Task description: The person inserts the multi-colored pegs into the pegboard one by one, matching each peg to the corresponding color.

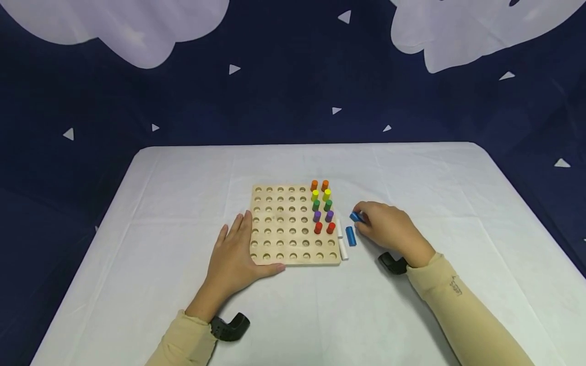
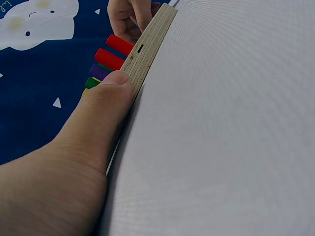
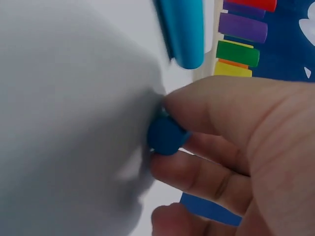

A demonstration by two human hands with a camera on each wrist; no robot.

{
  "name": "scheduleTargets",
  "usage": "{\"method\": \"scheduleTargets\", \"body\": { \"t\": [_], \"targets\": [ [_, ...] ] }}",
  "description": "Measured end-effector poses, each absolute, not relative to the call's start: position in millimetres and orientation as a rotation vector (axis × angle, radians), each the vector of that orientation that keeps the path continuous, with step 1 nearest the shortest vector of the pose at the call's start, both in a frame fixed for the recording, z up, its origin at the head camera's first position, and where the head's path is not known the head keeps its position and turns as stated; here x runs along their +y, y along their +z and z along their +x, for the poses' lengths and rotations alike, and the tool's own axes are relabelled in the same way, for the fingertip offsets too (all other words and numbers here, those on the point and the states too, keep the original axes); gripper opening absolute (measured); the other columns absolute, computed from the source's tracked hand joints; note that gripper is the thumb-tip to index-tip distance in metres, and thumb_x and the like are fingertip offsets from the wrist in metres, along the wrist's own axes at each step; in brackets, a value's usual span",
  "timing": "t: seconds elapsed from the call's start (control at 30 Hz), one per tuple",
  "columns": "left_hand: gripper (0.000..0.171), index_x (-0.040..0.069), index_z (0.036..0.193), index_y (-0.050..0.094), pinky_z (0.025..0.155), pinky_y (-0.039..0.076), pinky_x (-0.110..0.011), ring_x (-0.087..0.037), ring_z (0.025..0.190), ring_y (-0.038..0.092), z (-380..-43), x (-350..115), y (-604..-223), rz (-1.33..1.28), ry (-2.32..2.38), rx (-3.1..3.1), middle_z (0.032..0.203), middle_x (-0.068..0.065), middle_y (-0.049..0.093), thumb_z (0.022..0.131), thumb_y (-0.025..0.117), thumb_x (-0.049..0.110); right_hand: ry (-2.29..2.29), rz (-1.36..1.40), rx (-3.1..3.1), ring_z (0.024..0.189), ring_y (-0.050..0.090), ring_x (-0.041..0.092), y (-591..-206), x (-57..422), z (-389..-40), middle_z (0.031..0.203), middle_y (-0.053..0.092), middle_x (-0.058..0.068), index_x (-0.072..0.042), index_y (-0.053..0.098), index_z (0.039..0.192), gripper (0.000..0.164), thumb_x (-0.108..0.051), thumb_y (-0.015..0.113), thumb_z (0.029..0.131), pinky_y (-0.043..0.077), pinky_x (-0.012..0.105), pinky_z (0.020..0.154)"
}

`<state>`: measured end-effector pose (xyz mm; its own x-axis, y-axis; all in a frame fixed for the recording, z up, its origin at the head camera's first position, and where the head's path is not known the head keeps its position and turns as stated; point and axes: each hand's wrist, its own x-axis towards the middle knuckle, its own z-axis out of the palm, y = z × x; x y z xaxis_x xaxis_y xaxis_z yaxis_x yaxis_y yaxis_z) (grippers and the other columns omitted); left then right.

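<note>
A wooden pegboard [image 1: 274,213] with rows of round holes lies on the table. Orange, yellow, green, purple and red pegs [image 1: 318,228] stand in pairs in its two right columns. My left hand [image 1: 234,256] rests along the board's left side, fingers straight, with the thumb on its front edge. To the right of the board, my right hand [image 1: 389,227] pinches a blue peg [image 3: 167,135] between thumb and fingers, low over the cloth. Another blue peg [image 1: 350,236] lies beside that hand, and a white peg [image 1: 343,249] lies against the board's right edge.
A white cloth [image 1: 183,193] covers the table. Behind it hangs a dark blue backdrop [image 1: 284,101] with white clouds and triangles. A second white peg [image 1: 339,228] lies behind the first. Black wrist devices [image 1: 230,327] are worn on both arms.
</note>
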<state>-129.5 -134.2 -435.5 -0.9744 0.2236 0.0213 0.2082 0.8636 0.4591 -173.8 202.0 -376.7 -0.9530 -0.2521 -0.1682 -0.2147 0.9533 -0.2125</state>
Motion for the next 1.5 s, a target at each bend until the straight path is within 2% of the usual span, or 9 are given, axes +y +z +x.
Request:
{"method": "scheduleTargets", "body": {
  "t": [0.3,0.5,0.83,1.3,1.5],
  "targets": [
    [0.144,0.003,0.159,0.011,0.126,0.009,-0.052,-0.03,0.155,0.017,-128.7,-134.3,-435.4,0.342,0.745,2.997,0.165,-0.015,0.019,0.058,0.067,0.089,-0.375,-0.309,2.967,0.065,0.051,0.014,-378.9,207.8,-167.2,0.079,0.059,-0.001,-0.008,0.061,0.116,0.03,-0.024,0.067,0.091,0.039,0.027,0.055],
    [0.145,0.003,0.159,0.011,0.126,0.009,-0.052,-0.03,0.155,0.017,-129.0,-133.9,-435.3,0.346,0.748,2.997,0.165,-0.015,0.019,0.057,0.067,0.089,-0.535,-0.277,2.967,0.055,0.044,0.014,-374.3,205.6,-161.7,0.086,0.066,-0.001,-0.013,0.059,0.108,0.026,-0.025,0.07,0.088,0.034,0.026,0.049],
    [0.145,0.003,0.159,0.01,0.126,0.008,-0.051,-0.029,0.155,0.016,-129.8,-134.7,-436.0,0.346,0.744,2.997,0.165,-0.015,0.018,0.058,0.066,0.089,-0.807,-0.349,2.925,0.048,0.047,0.01,-363.3,192.0,-149.2,0.095,0.074,-0.002,-0.019,0.062,0.1,0.021,-0.025,0.076,0.086,0.036,0.023,0.044],
    [0.144,0.002,0.159,0.011,0.126,0.009,-0.052,-0.03,0.154,0.017,-130.0,-133.6,-435.4,0.35,0.74,2.995,0.165,-0.016,0.019,0.058,0.067,0.089,-0.854,-0.475,2.927,0.052,0.046,0.008,-360.7,167.8,-134.2,0.086,0.071,-0.009,-0.023,0.065,0.098,0.019,-0.028,0.078,0.085,0.038,0.022,0.045],
    [0.144,0.001,0.159,0.012,0.126,0.01,-0.052,-0.031,0.154,0.018,-130.2,-133.5,-436.8,0.357,0.749,3.005,0.165,-0.017,0.02,0.058,0.067,0.088,-0.86,-0.538,2.923,0.051,0.047,0.005,-365.4,156.1,-130.4,0.089,0.074,-0.01,-0.025,0.066,0.095,0.017,-0.026,0.08,0.084,0.039,0.021,0.046]
  ]
}}
